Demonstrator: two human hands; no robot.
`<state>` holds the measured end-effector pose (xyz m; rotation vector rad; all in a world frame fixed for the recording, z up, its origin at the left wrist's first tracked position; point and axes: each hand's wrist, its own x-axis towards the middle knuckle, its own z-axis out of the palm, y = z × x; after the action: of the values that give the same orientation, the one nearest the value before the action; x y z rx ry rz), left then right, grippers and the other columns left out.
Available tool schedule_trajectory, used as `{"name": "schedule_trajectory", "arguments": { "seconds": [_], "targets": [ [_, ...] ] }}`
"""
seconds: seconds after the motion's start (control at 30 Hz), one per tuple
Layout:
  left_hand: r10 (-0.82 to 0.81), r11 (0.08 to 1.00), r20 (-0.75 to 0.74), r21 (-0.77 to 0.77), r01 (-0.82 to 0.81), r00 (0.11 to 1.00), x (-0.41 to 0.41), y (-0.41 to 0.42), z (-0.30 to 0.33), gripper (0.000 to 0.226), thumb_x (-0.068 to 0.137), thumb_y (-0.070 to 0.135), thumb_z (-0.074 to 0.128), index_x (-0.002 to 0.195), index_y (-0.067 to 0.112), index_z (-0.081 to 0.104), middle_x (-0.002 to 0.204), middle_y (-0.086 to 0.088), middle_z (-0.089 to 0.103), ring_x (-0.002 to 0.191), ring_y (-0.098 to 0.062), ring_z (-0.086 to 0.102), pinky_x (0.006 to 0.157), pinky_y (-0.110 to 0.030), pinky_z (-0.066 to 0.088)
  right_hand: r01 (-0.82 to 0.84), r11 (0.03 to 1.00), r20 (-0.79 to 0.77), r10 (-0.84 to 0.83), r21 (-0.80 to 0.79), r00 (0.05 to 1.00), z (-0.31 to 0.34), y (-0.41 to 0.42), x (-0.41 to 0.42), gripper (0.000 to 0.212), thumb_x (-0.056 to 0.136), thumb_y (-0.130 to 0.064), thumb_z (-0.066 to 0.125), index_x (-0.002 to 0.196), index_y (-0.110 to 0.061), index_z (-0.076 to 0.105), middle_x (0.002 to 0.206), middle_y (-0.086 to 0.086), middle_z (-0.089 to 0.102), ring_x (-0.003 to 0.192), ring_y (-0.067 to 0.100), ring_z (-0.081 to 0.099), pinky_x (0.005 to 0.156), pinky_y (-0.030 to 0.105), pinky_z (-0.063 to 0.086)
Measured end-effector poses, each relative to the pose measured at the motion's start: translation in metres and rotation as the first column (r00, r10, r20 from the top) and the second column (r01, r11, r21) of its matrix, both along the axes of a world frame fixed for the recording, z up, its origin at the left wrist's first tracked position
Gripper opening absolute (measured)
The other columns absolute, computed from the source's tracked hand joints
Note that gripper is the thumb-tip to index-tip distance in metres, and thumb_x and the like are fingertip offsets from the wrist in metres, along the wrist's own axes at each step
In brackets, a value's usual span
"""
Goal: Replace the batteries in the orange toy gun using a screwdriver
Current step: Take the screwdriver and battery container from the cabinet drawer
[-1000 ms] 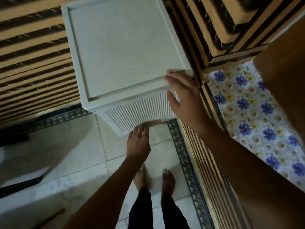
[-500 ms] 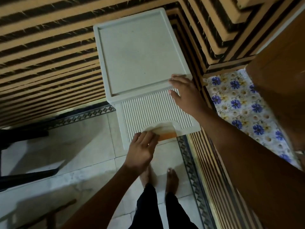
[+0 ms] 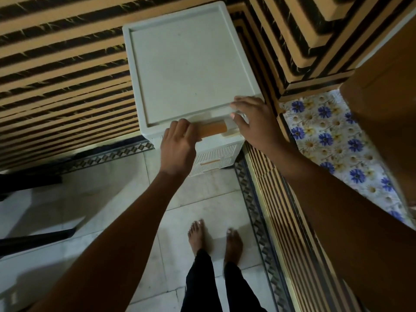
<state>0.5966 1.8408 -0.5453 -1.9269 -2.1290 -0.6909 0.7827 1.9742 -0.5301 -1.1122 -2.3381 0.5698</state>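
- My left hand (image 3: 177, 149) has its fingers curled over the orange handle (image 3: 212, 129) of the top drawer.
- My right hand (image 3: 254, 122) lies flat, fingers loosely spread, on the white drawer unit's (image 3: 191, 68) front corner.
- The toy gun (nowhere visible) can't be placed.
- Bare feet on the tiled floor (image 3: 126, 181).

A person's left hand (image 3: 179, 146) curls over the orange handle (image 3: 213, 129) of a white plastic drawer unit (image 3: 191, 70), while the right hand (image 3: 252, 122) rests spread on its front right corner, bare feet (image 3: 197, 235) on the tiled floor (image 3: 90, 199).
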Motion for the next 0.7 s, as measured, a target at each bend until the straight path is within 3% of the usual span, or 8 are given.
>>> {"name": "schedule_trajectory", "arguments": {
  "seconds": [0.2, 0.37, 0.47, 0.57, 0.63, 0.7],
  "targets": [
    [0.025, 1.0, 0.09, 0.006, -0.026, 0.996, 0.009, -0.003, -0.002, 0.006, 0.085, -0.004, 0.068, 0.089, -0.001, 0.065, 0.089, -0.018, 0.062, 0.078, -0.035, 0.054, 0.063, -0.039, 0.04, 0.083, 0.997, -0.108, -0.083, -0.006, 0.991, -0.007, -0.02, 0.005, 0.035, 0.096, -0.012, 0.064, 0.128, 0.0, 0.067, 0.135, 0.015, 0.063, 0.131, 0.026, 0.057, 0.115, 0.031, 0.042],
    [-0.115, 0.991, 0.12, -0.049, 0.121, 0.986, 0.026, -0.026, -0.031, 0.006, 0.088, -0.006, 0.072, 0.092, -0.004, 0.067, 0.091, -0.02, 0.064, 0.078, -0.036, 0.059, 0.057, -0.04, 0.05, 0.45, 0.893, -0.343, -0.426, -0.009, 0.837, -0.034, -0.068, 0.018, 0.011, 0.096, -0.007, 0.062, 0.101, 0.001, 0.068, 0.106, 0.019, 0.061, 0.099, 0.026, 0.06, 0.087, 0.014, 0.043],
    [-0.08, 0.955, 0.175, -0.269, 0.126, 0.981, 0.029, -0.041, -0.063, 0.013, 0.088, -0.001, 0.073, 0.1, -0.002, 0.069, 0.096, -0.019, 0.065, 0.084, -0.038, 0.061, 0.061, -0.047, 0.056, 0.498, 0.85, -0.309, -0.527, -0.173, 0.792, -0.072, -0.09, 0.021, 0.009, 0.095, -0.007, 0.062, 0.098, 0.001, 0.066, 0.095, 0.016, 0.064, 0.084, 0.022, 0.061, 0.073, 0.015, 0.047],
    [0.107, 0.893, 0.248, -0.45, 0.017, 0.963, 0.025, -0.04, -0.087, 0.03, 0.09, 0.003, 0.073, 0.119, -0.001, 0.066, 0.113, -0.022, 0.065, 0.103, -0.043, 0.063, 0.075, -0.05, 0.06, 0.484, 0.803, -0.23, -0.573, -0.347, 0.787, -0.104, -0.098, 0.01, 0.011, 0.093, -0.006, 0.067, 0.101, 0.001, 0.069, 0.093, 0.015, 0.071, 0.082, 0.019, 0.063, 0.066, 0.001, 0.041],
    [0.213, 0.855, 0.28, -0.517, -0.04, 0.936, 0.018, -0.032, -0.095, 0.038, 0.094, 0.008, 0.069, 0.13, -0.001, 0.06, 0.126, -0.023, 0.06, 0.115, -0.043, 0.059, 0.085, -0.052, 0.057, 0.481, 0.721, -0.173, -0.627, -0.5, 0.76, -0.116, -0.09, -0.002, 0.017, 0.092, -0.007, 0.071, 0.105, 0.003, 0.07, 0.096, 0.011, 0.073, 0.085, 0.016, 0.064, 0.065, -0.004, 0.039],
    [0.288, 0.836, 0.271, -0.54, -0.103, 0.918, 0.004, -0.012, -0.109, 0.046, 0.097, 0.013, 0.068, 0.139, 0.001, 0.053, 0.137, -0.024, 0.054, 0.125, -0.043, 0.055, 0.094, -0.05, 0.055, 0.5, 0.56, -0.093, -0.722, -0.66, 0.685, -0.137, -0.07, -0.019, 0.019, 0.091, -0.016, 0.076, 0.104, -0.002, 0.072, 0.097, 0.006, 0.073, 0.086, 0.019, 0.069, 0.069, 0.005, 0.049]
  ]
}}
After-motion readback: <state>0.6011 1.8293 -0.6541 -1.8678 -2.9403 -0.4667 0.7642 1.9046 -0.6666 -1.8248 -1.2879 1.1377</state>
